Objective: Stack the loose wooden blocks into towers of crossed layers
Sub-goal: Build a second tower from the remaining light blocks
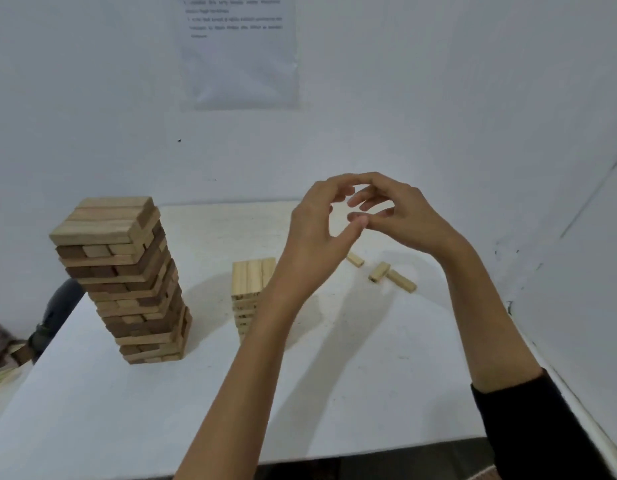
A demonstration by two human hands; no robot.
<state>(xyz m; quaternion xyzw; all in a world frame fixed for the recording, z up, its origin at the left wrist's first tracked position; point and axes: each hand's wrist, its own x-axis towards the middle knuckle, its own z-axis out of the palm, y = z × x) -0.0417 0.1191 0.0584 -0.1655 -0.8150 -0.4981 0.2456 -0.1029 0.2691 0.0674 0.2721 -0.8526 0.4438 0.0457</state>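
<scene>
1. My left forearm crosses just in front of the short tower of pale wooden blocks (253, 289) at the middle of the white tabletop (92, 410). A careless drop of that elbow could knock its crossed layers askew.
2. The tall tower of mixed brown and pale wooden blocks (120, 278) near the left edge looks slightly twisted, so I judge a bump to the tabletop might topple it.
3. Three loose pale wooden blocks (379, 271) lie toward the far right corner, not yet stacked.
4. My left hand (317, 233) and right hand (407, 216) hover raised over the tabletop with fingertips meeting. Each grip is loosely curled and holds no block that I can see.
</scene>
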